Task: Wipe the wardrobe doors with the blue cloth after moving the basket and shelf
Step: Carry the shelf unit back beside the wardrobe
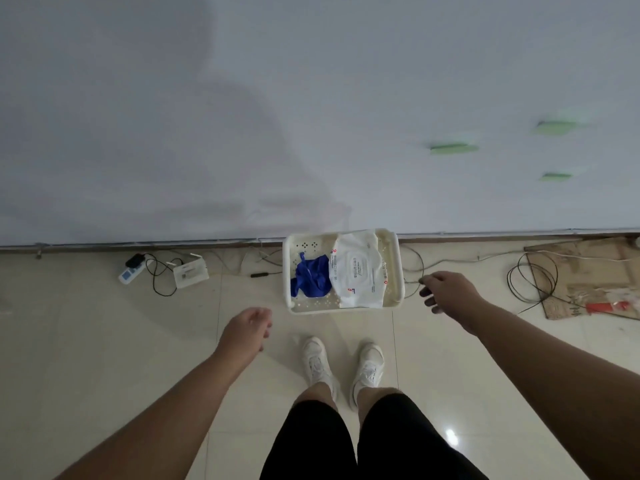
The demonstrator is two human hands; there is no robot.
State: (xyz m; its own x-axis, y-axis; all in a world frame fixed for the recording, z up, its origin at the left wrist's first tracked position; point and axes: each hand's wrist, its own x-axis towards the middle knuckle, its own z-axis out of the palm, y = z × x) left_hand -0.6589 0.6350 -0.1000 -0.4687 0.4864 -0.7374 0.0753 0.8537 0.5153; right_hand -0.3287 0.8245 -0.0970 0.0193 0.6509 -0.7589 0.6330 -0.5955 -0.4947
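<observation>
A white plastic basket (289, 271) stands on the tiled floor against the base of a white wall. Inside it lie a crumpled blue cloth (311, 277) on the left and a white pack of wipes (360, 270) on the right. My right hand (446, 289) hovers just right of the basket with loosely curled fingers, holding nothing. My left hand (247, 329) hangs below and left of the basket, fingers relaxed and empty. No wardrobe doors or shelf are in view.
A power strip (131, 271), a small white box (190, 273) and loose cables (531, 277) lie along the wall. Flattened cardboard (588, 275) lies at right. Green tape strips (453, 148) are stuck on the wall. My white shoes (343, 365) stand just before the basket.
</observation>
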